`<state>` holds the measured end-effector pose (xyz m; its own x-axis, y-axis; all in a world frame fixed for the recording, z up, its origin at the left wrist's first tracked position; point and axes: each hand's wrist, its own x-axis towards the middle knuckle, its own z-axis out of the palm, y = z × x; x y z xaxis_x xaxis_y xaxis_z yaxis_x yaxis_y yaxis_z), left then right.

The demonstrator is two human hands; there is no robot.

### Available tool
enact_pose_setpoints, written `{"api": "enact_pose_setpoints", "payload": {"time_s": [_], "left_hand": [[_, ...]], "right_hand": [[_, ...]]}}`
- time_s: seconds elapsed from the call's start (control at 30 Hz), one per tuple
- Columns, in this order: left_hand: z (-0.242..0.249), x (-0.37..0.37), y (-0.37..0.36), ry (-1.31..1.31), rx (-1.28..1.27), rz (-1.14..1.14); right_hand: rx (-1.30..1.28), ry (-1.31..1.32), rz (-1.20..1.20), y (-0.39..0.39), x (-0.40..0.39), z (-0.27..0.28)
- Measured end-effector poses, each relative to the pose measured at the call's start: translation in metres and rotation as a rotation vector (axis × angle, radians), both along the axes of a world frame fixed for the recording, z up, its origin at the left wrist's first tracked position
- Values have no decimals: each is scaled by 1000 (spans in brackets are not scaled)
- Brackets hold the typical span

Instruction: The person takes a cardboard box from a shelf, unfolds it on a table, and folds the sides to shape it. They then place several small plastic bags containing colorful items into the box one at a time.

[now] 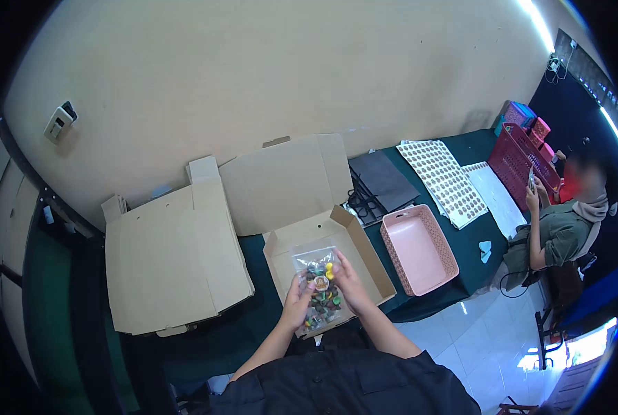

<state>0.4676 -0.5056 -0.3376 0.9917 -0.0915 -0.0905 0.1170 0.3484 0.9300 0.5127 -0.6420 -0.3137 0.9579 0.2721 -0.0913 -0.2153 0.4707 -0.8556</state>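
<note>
A clear plastic bag (326,302) full of small, many-coloured pieces is held up between my two hands. A round sticker (321,282) shows on its front. My left hand (297,302) grips the bag's left side, with the thumb over the front. On the other side my right hand (350,285) closes round the bag's right edge, near a yellow piece (329,270) inside. What the pieces are is too small to tell. Below and behind the bag stands an open cardboard box (367,256), its lid (288,180) raised against the wall.
Left lies a large closed cardboard box (174,259). To the right are a pink plastic basket (419,250), dark paper bags (381,181), sticker sheets (444,181) and a maroon basket (520,162). A seated person (558,232) holds a phone at the table's (471,266) far right.
</note>
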Motion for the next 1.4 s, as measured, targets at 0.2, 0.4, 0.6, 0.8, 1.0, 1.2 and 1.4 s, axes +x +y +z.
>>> {"api": "enact_pose_setpoints", "payload": {"time_s": [0.2, 0.4, 0.6, 0.8, 1.0, 1.2, 1.4], "left_hand": [[5, 3, 1, -89, 119, 76], [-1, 3, 3, -122, 303, 147], [17, -3, 3, -137, 333, 7], [21, -15, 5, -213, 464, -127], [1, -9, 0, -222, 288, 80], [-12, 5, 32, -261, 274, 71], [0, 9, 26, -163, 176, 129]], "right_hand": [[-199, -63, 225, -2, -8, -23], [-104, 41, 269, -7, -6, -23], [-248, -80, 154, -3, -12, -8], [-170, 14, 17, -4, -10, -10], [-452, -382, 21, -18, -1, -12], [-295, -281, 392, -19, -9, -3], [-385, -205, 400, -24, -2, -20]]}}
